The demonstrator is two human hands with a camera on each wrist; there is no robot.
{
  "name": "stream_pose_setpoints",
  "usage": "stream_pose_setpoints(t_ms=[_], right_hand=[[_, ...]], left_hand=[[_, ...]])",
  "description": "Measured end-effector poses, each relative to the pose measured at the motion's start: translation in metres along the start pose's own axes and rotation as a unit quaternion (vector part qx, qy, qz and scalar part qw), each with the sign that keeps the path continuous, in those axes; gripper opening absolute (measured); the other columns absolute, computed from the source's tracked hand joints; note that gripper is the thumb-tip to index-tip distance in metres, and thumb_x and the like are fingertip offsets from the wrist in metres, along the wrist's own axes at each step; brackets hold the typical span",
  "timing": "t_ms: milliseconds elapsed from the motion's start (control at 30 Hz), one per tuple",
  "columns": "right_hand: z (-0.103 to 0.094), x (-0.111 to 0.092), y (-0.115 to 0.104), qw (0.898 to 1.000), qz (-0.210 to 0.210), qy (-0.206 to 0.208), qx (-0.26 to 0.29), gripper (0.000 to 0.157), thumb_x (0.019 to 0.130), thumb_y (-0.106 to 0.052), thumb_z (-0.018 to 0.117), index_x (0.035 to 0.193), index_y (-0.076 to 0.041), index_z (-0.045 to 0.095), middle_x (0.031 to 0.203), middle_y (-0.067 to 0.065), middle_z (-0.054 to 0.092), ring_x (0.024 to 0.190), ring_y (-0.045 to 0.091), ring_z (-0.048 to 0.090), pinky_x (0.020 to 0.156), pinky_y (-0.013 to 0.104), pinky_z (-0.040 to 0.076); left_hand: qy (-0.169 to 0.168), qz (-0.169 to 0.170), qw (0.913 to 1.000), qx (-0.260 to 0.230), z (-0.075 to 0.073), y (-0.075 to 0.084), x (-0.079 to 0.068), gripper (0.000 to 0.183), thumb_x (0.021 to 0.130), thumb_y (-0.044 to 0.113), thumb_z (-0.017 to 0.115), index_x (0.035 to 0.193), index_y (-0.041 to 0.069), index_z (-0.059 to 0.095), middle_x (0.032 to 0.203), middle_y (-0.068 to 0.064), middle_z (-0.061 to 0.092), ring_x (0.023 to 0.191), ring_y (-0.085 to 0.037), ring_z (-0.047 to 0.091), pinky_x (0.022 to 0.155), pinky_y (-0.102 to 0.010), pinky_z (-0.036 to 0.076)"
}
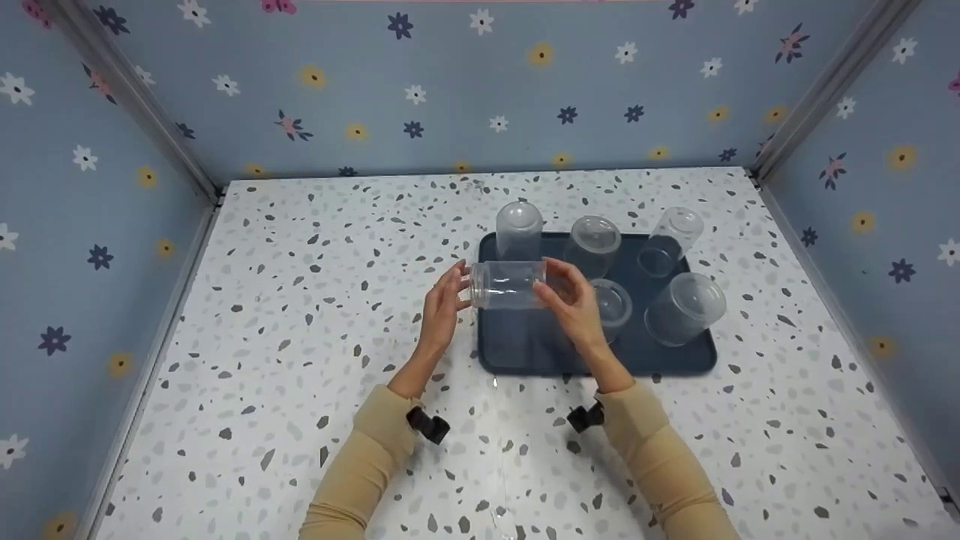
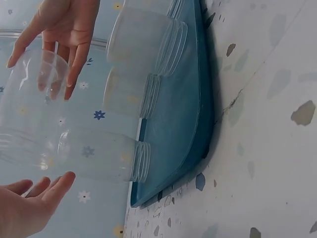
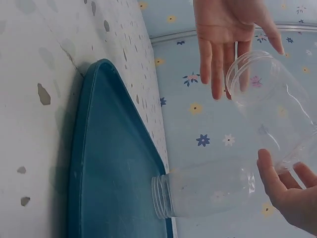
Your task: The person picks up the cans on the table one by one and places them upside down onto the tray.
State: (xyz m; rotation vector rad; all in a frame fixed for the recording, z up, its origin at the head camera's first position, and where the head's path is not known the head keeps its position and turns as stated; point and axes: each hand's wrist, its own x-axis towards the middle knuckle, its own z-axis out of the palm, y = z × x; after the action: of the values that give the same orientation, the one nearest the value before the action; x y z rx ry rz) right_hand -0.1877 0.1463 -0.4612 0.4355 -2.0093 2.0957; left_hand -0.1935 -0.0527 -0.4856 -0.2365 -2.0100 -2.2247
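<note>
A clear jar (image 1: 507, 285) with a threaded neck lies sideways in the air above the left part of a dark blue tray (image 1: 525, 349). My right hand (image 1: 577, 304) grips it by the base, thumb on the near side and fingers behind. At the neck end is my left hand (image 1: 441, 307), its fingers extended beside the mouth; whether they touch the rim I cannot tell. The right wrist view shows the left palm (image 3: 228, 29) facing the threaded mouth. In the left wrist view, the right hand (image 2: 69, 29) spans the jar's base.
Several more clear jars stand mouth down on the tray, among them one at the back left (image 1: 519, 229), one at the back middle (image 1: 594, 244) and one at the front right (image 1: 684, 309). Flower-patterned panels (image 1: 480, 82) enclose the speckled table (image 1: 315, 300) at the back and sides.
</note>
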Motion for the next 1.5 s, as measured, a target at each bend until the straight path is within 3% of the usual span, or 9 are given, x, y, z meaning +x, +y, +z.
stream_pose_setpoints(t_ms=[100, 167, 300, 500, 700, 933, 1067, 1233, 1500], right_hand=[[0.002, 0.0, -0.011, 0.999, -0.006, -0.007, -0.043, 0.04, 0.079, 0.006, 0.06, 0.116, 0.016, 0.046, 0.111, 0.029, 0.05, 0.095, 0.039, 0.053, 0.076, 0.036, 0.048], [0.003, -0.001, -0.019, 0.997, -0.012, -0.015, -0.079, 0.042, 0.078, 0.008, 0.061, 0.116, 0.016, 0.046, 0.111, 0.03, 0.05, 0.096, 0.042, 0.051, 0.077, 0.041, 0.046], [0.0, 0.0, -0.013, 0.989, -0.036, -0.042, -0.137, 0.046, 0.076, 0.001, 0.067, 0.117, 0.011, 0.049, 0.111, 0.024, 0.053, 0.095, 0.038, 0.053, 0.073, 0.047, 0.047], [-0.007, 0.005, 0.006, 0.959, -0.082, -0.071, -0.26, 0.053, 0.072, -0.022, 0.074, 0.117, -0.002, 0.054, 0.109, 0.011, 0.057, 0.092, 0.025, 0.055, 0.068, 0.04, 0.047], [-0.008, 0.01, 0.009, 0.931, -0.123, -0.094, -0.332, 0.055, 0.071, -0.027, 0.075, 0.114, 0.001, 0.055, 0.109, 0.011, 0.057, 0.097, 0.021, 0.053, 0.077, 0.035, 0.043], [-0.006, 0.014, 0.005, 0.912, -0.09, -0.134, -0.378, 0.057, 0.071, -0.026, 0.075, 0.118, -0.001, 0.053, 0.113, 0.011, 0.054, 0.104, 0.023, 0.051, 0.088, 0.035, 0.04], [-0.003, 0.018, 0.001, 0.895, -0.064, -0.166, -0.41, 0.059, 0.073, -0.03, 0.073, 0.12, -0.002, 0.052, 0.115, 0.011, 0.053, 0.105, 0.023, 0.05, 0.088, 0.035, 0.04], [0.001, 0.023, -0.002, 0.868, -0.047, -0.203, -0.45, 0.061, 0.073, -0.035, 0.071, 0.121, -0.003, 0.051, 0.117, 0.012, 0.052, 0.104, 0.024, 0.051, 0.088, 0.035, 0.041], [0.006, 0.028, -0.001, 0.84, -0.002, -0.242, -0.485, 0.063, 0.072, -0.039, 0.071, 0.123, -0.007, 0.051, 0.119, 0.012, 0.051, 0.103, 0.024, 0.051, 0.084, 0.038, 0.043]], left_hand=[[0.031, -0.019, 0.9992, 0.017, -0.005, 0.001, 0.001, 0.042, 0.097, 0.021, 0.033, 0.126, -0.007, 0.043, 0.117, -0.024, 0.05, 0.107, -0.034, 0.05, 0.079, -0.043, 0.046], [0.046, -0.03, 0.998, 0.033, -0.008, 0.001, 0.002, 0.041, 0.097, 0.023, 0.035, 0.123, -0.006, 0.047, 0.115, -0.022, 0.052, 0.105, -0.032, 0.052, 0.078, -0.043, 0.047], [0.055, -0.039, 0.9954, 0.068, -0.014, -0.002, 0.002, 0.038, 0.096, 0.023, 0.04, 0.117, -0.005, 0.053, 0.111, -0.021, 0.054, 0.1, -0.03, 0.054, 0.071, -0.039, 0.05], [0.055, -0.033, 0.9871, 0.147, -0.023, -0.007, 0.001, 0.035, 0.093, 0.024, 0.045, 0.115, -0.003, 0.054, 0.108, -0.015, 0.055, 0.097, -0.024, 0.054, 0.073, -0.035, 0.048], [0.03, 0.006, 0.9789, 0.202, -0.03, -0.013, 0.0, 0.036, 0.093, 0.024, 0.046, 0.116, -0.003, 0.052, 0.113, -0.013, 0.051, 0.102, -0.024, 0.052, 0.078, -0.035, 0.047], [0.018, 0.022, 0.9691, 0.245, -0.037, -0.015, 0.004, 0.04, 0.093, 0.026, 0.046, 0.119, -0.004, 0.049, 0.116, -0.016, 0.049, 0.105, -0.028, 0.048, 0.08, -0.04, 0.044], [0.009, 0.017, 0.9622, 0.271, -0.041, -0.013, 0.006, 0.043, 0.093, 0.028, 0.045, 0.12, -0.005, 0.048, 0.119, -0.017, 0.046, 0.11, -0.031, 0.044, 0.089, -0.041, 0.038], [-0.007, 0.011, 0.9488, 0.315, -0.045, -0.008, 0.01, 0.047, 0.093, 0.034, 0.043, 0.122, -0.004, 0.045, 0.123, -0.017, 0.043, 0.117, -0.026, 0.04, 0.099, -0.035, 0.029], [-0.018, 0.02, 0.9188, 0.394, -0.049, -0.003, 0.015, 0.053, 0.092, 0.035, 0.044, 0.128, -0.004, 0.04, 0.13, -0.017, 0.037, 0.121, -0.026, 0.035, 0.099, -0.037, 0.028]])
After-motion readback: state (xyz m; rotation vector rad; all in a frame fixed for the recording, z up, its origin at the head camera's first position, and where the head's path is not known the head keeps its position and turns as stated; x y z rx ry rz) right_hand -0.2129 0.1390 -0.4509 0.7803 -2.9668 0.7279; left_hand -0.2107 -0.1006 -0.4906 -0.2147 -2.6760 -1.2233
